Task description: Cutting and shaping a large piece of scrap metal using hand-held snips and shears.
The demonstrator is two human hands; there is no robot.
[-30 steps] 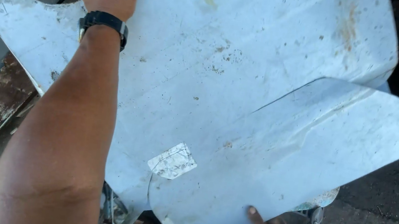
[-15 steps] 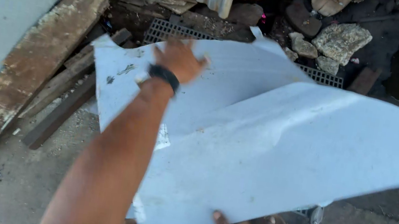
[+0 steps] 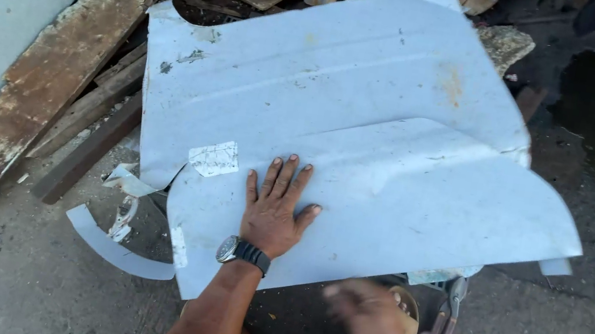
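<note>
The left hand point(image 3: 274, 207) lies flat, fingers spread, pinning the pale sheet-metal panel point(image 3: 390, 181) on the ground — holding nothing. The right hand point(image 3: 367, 319) blurs below it — grip unclear.

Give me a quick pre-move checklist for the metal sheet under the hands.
1. Left hand flat on the top metal sheet: ok.
2. Right hand steady and placed: cannot tell, it is blurred, off the sheet's near edge.
3. Shears on the ground beside the right hand: ok.
4. Top sheet lying flat: not ok, it is creased and bowed over the lower sheet.
5. Cut strip apart from the sheets: ok.
</note>
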